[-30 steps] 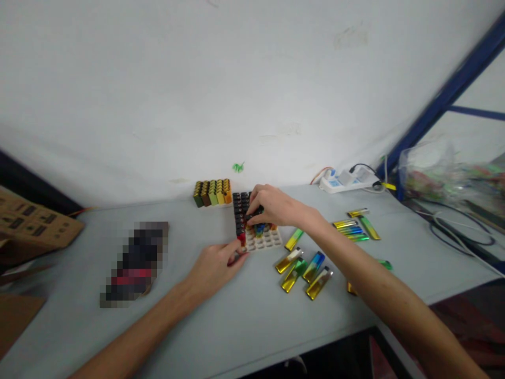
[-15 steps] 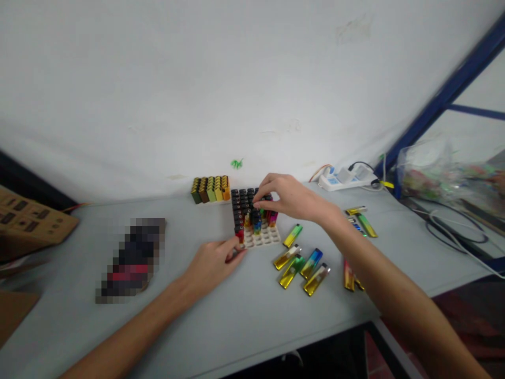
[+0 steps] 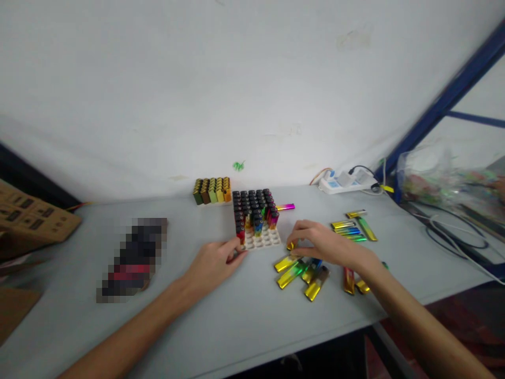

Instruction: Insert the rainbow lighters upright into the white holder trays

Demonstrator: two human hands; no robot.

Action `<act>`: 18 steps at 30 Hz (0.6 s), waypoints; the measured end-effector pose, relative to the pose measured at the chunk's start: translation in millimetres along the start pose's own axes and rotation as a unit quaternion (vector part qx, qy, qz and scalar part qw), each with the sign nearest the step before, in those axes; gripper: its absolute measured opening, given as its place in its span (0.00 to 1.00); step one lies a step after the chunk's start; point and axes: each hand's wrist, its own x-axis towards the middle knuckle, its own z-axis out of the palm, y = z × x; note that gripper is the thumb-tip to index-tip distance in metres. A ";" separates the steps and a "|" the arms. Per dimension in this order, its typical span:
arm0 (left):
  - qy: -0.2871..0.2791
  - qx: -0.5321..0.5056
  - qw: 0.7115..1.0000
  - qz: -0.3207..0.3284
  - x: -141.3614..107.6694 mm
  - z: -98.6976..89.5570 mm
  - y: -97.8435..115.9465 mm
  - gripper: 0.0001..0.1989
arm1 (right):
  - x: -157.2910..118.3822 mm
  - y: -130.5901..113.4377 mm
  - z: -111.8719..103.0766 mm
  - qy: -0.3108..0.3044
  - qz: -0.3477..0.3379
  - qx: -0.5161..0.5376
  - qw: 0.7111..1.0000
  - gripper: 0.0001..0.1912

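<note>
A white tray with holes (image 3: 263,241) stands on the table, its rear and left rows filled with upright black-topped lighters (image 3: 254,202) in red, blue, green and pink. At its front left corner, my left hand (image 3: 213,263) is closed, thumb and fingers gripping the edge beside a red lighter (image 3: 240,235). My right hand (image 3: 321,243) is right of the tray, its fingertips pinched on a shiny lighter (image 3: 291,246) whose gold end shows. Just below that hand lie several loose gold, green and blue lighters (image 3: 290,274). The right fingers hide part of the pinched lighter.
Behind, left of the tray, stands a block of gold-topped lighters (image 3: 212,190). More lighters (image 3: 346,228) lie at right, near a white power strip (image 3: 347,181) with cables. A pixelated dark object (image 3: 134,260) and a cardboard box (image 3: 35,216) are at left.
My right hand has moved from above the tray down and right to the loose lighters, taking hold of one. My left hand stays at the tray's corner.
</note>
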 end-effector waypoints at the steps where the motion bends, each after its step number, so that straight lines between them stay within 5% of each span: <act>1: 0.001 0.000 1.000 0.002 0.1 0.2 -0.1 0.07 | -0.4 1.8 -0.1 0.006 0.002 0.005 1.000 0.09; 5: 0.006 -0.008 1.000 0.013 0.0 0.7 -0.8 0.07 | -9.0 2.9 -11.4 0.046 0.007 0.053 0.998 0.11; 9: 0.016 -0.011 1.000 0.017 -1.1 0.2 -1.4 0.07 | -25.2 -0.7 -20.0 0.021 0.014 0.079 0.997 0.14; 18: 0.012 -0.019 1.000 0.015 -0.5 -0.8 -0.4 0.09 | -24.4 -6.9 2.2 -0.013 0.006 0.076 0.997 0.12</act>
